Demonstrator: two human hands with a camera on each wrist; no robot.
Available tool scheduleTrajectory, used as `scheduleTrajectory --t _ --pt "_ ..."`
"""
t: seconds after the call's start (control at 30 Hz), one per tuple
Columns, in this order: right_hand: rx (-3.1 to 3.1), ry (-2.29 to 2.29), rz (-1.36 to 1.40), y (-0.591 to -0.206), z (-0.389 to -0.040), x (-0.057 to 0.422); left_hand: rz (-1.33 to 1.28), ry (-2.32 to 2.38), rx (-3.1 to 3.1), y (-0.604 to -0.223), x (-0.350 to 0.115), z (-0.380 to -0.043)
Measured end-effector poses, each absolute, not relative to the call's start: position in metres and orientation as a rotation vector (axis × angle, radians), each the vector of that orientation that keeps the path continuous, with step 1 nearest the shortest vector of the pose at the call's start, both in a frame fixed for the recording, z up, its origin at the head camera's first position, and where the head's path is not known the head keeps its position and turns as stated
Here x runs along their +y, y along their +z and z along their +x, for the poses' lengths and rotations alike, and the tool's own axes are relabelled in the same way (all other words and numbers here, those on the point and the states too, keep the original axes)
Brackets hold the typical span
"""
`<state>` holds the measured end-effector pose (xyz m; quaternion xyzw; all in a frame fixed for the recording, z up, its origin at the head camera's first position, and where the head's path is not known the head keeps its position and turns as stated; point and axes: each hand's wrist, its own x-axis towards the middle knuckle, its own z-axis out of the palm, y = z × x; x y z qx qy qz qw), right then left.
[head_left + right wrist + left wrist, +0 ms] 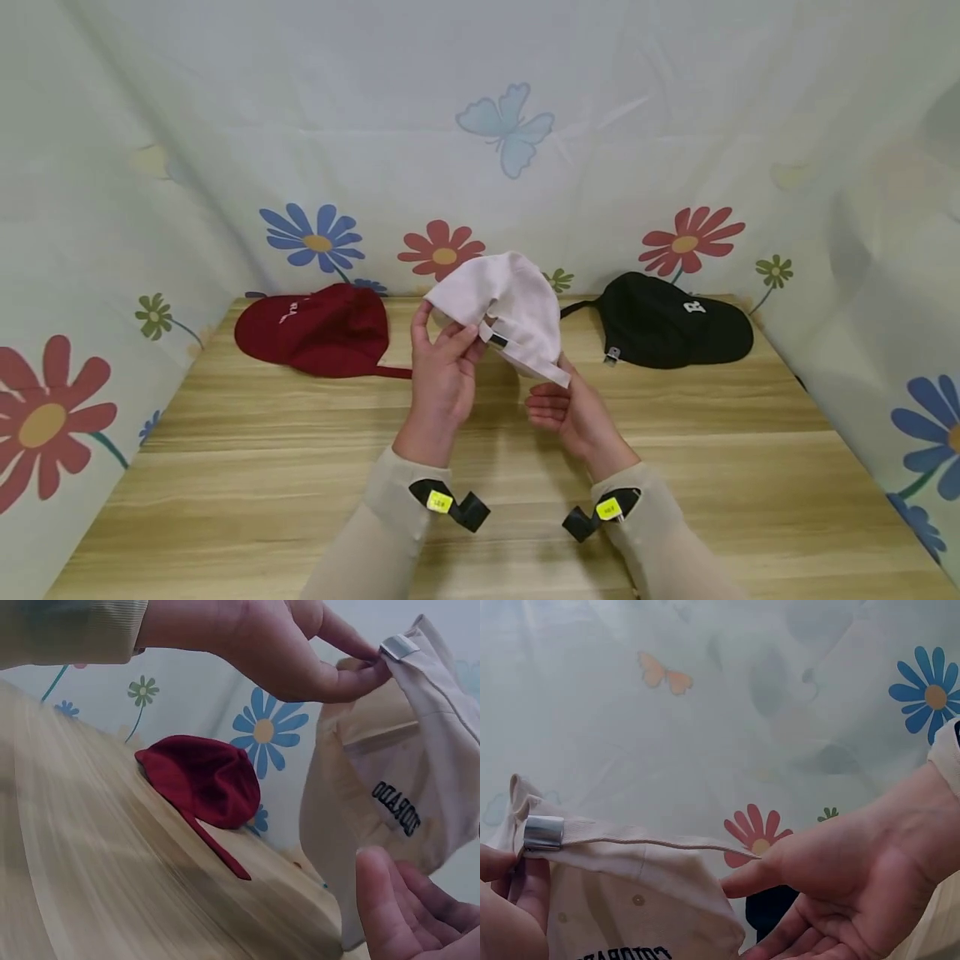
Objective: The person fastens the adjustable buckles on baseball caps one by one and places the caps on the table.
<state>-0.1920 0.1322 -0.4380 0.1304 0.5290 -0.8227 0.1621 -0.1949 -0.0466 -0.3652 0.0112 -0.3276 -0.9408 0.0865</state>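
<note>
A white baseball cap (517, 304) is up above the table, its back strap and opening facing me. My left hand (442, 375) pinches the strap beside the metal buckle (544, 832) between thumb and fingers. By the loose strap end, my right hand (573, 412) touches the cap's other side with its thumb, its fingers loosely bent below. In the right wrist view, dark letters (396, 808) show reversed inside the cap, and the right thumb (373, 862) stands in front of it.
On the wooden table (300, 467), a dark red cap (330, 329) lies at the back left, its strap pointing right. A black cap (660, 325) lies at the back right. A flower-print cloth (360, 150) hangs behind and at both sides.
</note>
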Motion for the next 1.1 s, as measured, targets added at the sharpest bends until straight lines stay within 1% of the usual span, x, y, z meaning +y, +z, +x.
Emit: scheduleTrajectory --t 0.1,0.47,0.83,1.1 --pt "1.515 -2.381 0.403 -0.437 -0.193 0.124 0.021 -2.8 -1.02 -0.365 -0.046 -0.194" --pt "1.457 -2.495 0.309 -0.435 -0.193 0.12 -0.035 -2.831 -1.122 -0.366 -0.051 -0.193" --pt "1.673 -2.404 0.216 -0.427 -0.202 0.142 -0.013 -2.861 -1.196 -0.369 -0.064 -0.193" --pt "1.797 -2.382 0.05 -0.408 -0.212 0.167 0.131 -2.793 -1.278 -0.366 -0.075 -0.194"
